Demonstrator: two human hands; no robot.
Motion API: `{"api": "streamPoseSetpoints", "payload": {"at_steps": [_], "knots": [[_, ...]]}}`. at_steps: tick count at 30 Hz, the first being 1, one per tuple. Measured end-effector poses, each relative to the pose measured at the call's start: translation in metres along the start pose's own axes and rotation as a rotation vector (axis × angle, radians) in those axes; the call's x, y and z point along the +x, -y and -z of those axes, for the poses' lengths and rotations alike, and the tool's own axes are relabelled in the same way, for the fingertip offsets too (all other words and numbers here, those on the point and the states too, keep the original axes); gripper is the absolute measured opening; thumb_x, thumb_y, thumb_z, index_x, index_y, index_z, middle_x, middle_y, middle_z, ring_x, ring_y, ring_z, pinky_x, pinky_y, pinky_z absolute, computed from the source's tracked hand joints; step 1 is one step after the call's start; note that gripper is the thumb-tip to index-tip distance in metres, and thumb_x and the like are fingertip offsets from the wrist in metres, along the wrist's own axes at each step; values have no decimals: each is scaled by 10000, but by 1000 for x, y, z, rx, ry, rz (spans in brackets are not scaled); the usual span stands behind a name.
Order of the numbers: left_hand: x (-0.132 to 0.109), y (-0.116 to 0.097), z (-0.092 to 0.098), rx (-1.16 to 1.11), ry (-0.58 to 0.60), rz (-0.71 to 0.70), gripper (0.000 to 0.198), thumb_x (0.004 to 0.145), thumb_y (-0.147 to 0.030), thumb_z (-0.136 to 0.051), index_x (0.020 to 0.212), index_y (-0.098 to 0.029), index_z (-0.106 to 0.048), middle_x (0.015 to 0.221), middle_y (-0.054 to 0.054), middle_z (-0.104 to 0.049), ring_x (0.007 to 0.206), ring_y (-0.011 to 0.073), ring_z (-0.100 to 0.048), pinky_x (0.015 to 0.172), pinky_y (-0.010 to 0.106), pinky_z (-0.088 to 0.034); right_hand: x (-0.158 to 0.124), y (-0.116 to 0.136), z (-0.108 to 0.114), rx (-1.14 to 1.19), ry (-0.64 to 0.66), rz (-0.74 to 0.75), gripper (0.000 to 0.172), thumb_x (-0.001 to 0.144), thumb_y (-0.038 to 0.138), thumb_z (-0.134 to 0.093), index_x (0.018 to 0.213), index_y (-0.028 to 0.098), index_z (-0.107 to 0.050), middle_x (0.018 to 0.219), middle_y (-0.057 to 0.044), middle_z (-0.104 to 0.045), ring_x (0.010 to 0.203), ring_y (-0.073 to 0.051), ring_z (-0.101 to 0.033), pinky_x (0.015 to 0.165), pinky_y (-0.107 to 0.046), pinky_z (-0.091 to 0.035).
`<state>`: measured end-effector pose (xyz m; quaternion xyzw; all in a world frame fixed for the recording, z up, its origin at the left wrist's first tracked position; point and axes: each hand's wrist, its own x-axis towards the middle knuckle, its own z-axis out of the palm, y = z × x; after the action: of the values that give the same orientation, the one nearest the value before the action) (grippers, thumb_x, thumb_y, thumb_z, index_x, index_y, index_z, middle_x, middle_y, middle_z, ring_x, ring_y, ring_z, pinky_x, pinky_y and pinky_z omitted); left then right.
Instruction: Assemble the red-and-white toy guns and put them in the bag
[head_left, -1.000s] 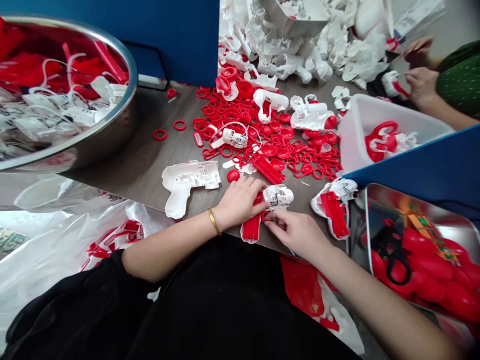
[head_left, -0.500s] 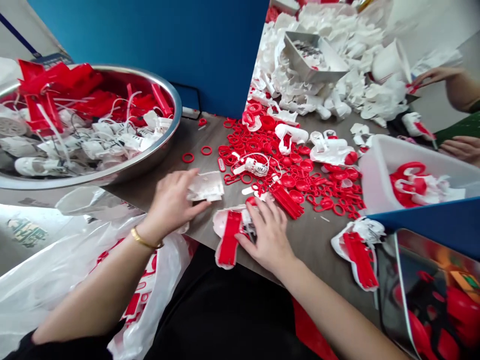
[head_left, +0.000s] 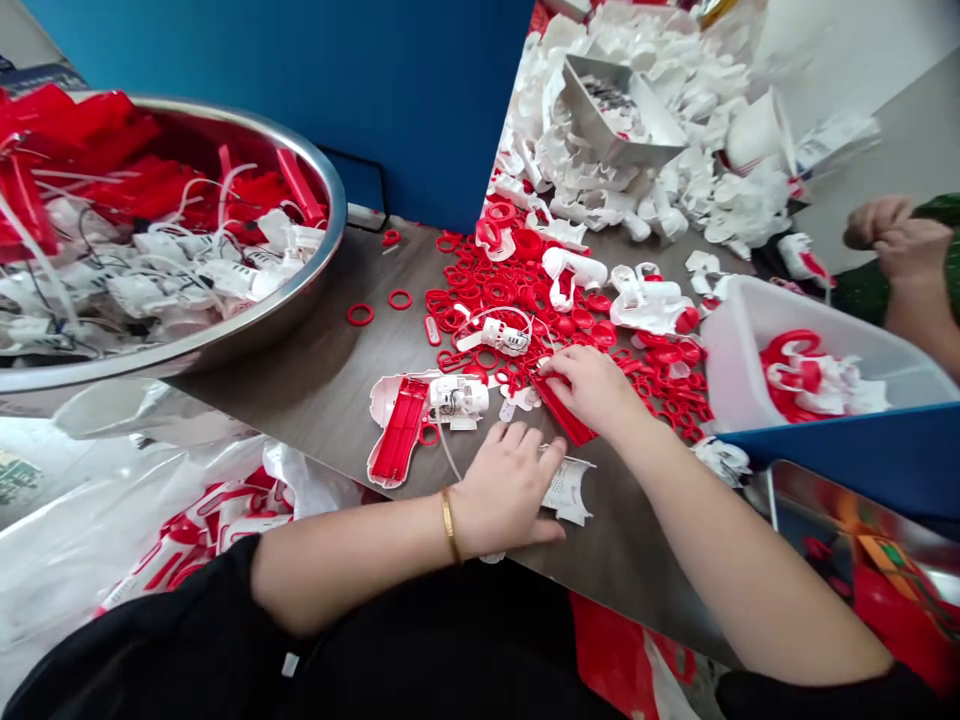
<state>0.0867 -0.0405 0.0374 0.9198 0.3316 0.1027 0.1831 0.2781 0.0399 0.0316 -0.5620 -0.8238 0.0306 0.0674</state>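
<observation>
My left hand [head_left: 510, 490], a gold bracelet at its wrist, lies low over the table with thumb and forefinger at the edges of a curved white plastic shell piece [head_left: 571, 490]. Beyond it, my right hand [head_left: 589, 390] reaches into red parts, fingers bent together by a long red plastic piece [head_left: 564, 412]; whatever is between the fingertips is hidden. To the left lies a pistol-shaped toy half [head_left: 391, 440], its handle filled by a red insert. A white mechanism [head_left: 459, 398] with wires sits in its upper part, and a thin pale tube trails from it toward my left hand.
A steel basin [head_left: 337, 215] heaped with red and white parts stands left. Loose red rings and scoops [head_left: 517, 290] cover the table's middle, with another white mechanism [head_left: 506, 337] on them. A translucent bin [head_left: 724, 350] stands right. Behind it, another person's hands [head_left: 900, 235] are together.
My left hand has moved right with the white shell piece. My right hand has let go of the pistol-shaped half, now farther left, and gone up to the red parts.
</observation>
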Motion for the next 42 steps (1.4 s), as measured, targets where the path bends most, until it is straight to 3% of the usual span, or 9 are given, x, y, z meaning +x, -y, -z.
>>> {"api": "streamPoseSetpoints", "payload": {"at_steps": [3, 7, 12, 16, 21, 25, 29, 36, 42], "knots": [[26, 22, 30, 59, -17, 7, 697, 760, -621, -607, 1241, -125, -520, 1187, 152, -572, 1113, 314, -519, 963, 447, -399, 4, -2, -1, 89, 39, -17, 140, 823, 173, -573, 901, 209, -685, 954, -67, -662, 904, -221, -599, 806, -345, -471], [75, 76, 67, 364, 36, 346, 407, 832, -325, -605, 1161, -89, -560, 1177, 193, -587, 1128, 339, -534, 906, 428, -414, 9, -4, 0, 168, 40, -59, 114, 825, 200, -589, 894, 204, -680, 941, -69, -656, 895, -223, -610, 781, -343, -474], [101, 108, 79, 272, 40, 276, 343, 800, -316, -646, 1100, -162, -584, 1086, 107, -650, 1046, 276, -597, 865, 365, -436, -4, 2, 31, 365, -127, -222, 125, 819, 262, -616, 896, 203, -694, 912, -47, -663, 804, -187, -615, 749, -335, -479], [73, 95, 87, -368, -126, 202, 368, 761, -274, -688, 1067, -154, -523, 919, 51, -653, 858, 198, -630, 763, 320, -473, -42, 27, 52, 613, 30, -291, 157, 801, 362, -647, 853, 220, -687, 791, -2, -695, 683, -157, -617, 643, -292, -480], [45, 64, 53, -1066, 7, 241, 262, 817, -255, -624, 1025, -158, -497, 825, 13, -608, 672, 119, -595, 636, 265, -491, -79, 57, 30, 511, 263, -210, 132, 844, 301, -590, 779, 210, -660, 739, -5, -670, 663, -156, -614, 637, -286, -464], [45, 48, 30, -1098, -86, 344, 308, 872, -271, -570, 1145, -159, -483, 796, -5, -567, 630, 105, -557, 615, 261, -493, -83, 66, 17, 361, 221, -222, 171, 875, 311, -534, 768, 197, -602, 740, -21, -630, 675, -172, -603, 630, -297, -445], [47, 41, 32, -1080, -92, 390, 360, 898, -283, -525, 1225, -151, -452, 872, 27, -585, 671, 122, -568, 606, 259, -497, -82, 67, 19, 304, 214, -238, 177, 882, 311, -512, 751, 203, -558, 759, -19, -614, 673, -169, -596, 620, -292, -428], [44, 42, 22, -820, -100, 303, 443, 890, -297, -532, 1284, -122, -426, 1124, 117, -621, 990, 223, -602, 891, 371, -462, -81, 71, 14, 170, 203, -255, 190, 875, 317, -515, 719, 210, -505, 735, -17, -586, 671, -184, -586, 607, -303, -400], [37, 40, 18, -801, -53, 300, 378, 901, -314, -520, 1220, -117, -466, 1051, 114, -632, 941, 233, -615, 854, 387, -472, -91, 73, 6, 276, 93, -313, 150, 819, 281, -572, 733, 219, -467, 713, 10, -556, 593, -146, -550, 554, -275, -400]]}}
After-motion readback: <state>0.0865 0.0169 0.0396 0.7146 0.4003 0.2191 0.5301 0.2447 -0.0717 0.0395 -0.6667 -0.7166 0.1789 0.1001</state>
